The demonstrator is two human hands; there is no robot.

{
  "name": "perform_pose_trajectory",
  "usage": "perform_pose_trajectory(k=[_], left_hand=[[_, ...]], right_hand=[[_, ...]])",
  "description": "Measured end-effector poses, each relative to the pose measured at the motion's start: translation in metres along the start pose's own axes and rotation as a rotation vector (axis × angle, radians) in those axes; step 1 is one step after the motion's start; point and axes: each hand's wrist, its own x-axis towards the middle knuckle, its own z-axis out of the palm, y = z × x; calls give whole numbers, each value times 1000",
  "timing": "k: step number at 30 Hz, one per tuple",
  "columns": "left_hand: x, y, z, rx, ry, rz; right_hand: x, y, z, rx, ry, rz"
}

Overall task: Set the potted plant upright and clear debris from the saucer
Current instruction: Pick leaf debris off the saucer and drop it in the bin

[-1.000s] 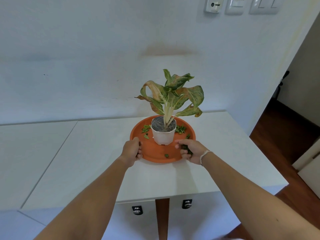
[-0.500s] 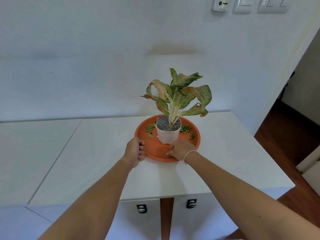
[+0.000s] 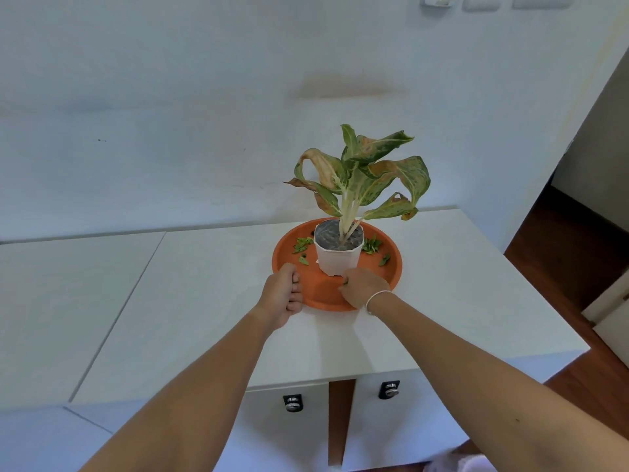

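Note:
A leafy plant in a white pot [image 3: 337,253] stands upright in the middle of an orange saucer [image 3: 391,272] on a white table [image 3: 204,301]. Green leaf scraps [image 3: 303,245] lie in the saucer left of the pot, and more leaf scraps [image 3: 372,247] lie to its right. My left hand [image 3: 282,294] grips the saucer's near-left rim, fingers curled around it. My right hand [image 3: 362,287] rests inside the saucer in front of the pot, fingers pinched on a small green leaf piece [image 3: 345,282].
A white wall [image 3: 170,131] rises right behind the table. The table's right edge [image 3: 531,284] drops to a wooden floor [image 3: 578,267]. Two drawers with metal knobs [image 3: 292,403] sit under the front edge. A seam divides the tabletop on the left.
My right hand has slid left from the saucer's near-right rim to the spot in front of the pot and closed on a leaf scrap there. My left hand stays on the rim.

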Motion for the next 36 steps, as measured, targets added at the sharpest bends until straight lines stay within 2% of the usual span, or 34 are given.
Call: perform_pose_trajectory(k=[4, 8, 11, 14, 18, 27, 32, 36], left_hand=[[0, -1, 21, 47, -82, 7], [-2, -7, 55, 66, -206, -34], [-5, -15, 84, 82, -308, -81], [-9, -24, 117, 126, -389, -107], [-18, -43, 174, 205, -487, -180], [-45, -105, 320, 222, -624, -309], [-55, -143, 389, 207, -669, -428], [-54, -182, 430, 207, -631, -517]], right_hand=[[-8, 10, -10, 592, 5, 51], [-30, 40, -22, 1178, -66, 268], [-47, 73, -24, 1489, -40, 359], [-66, 108, -25, 1690, 32, 426], [-98, 167, -25, 1865, 159, 497], [-161, 311, -31, 1985, 398, 603], [-184, 385, -28, 2060, 444, 656], [-197, 431, -5, 2087, 430, 748]])
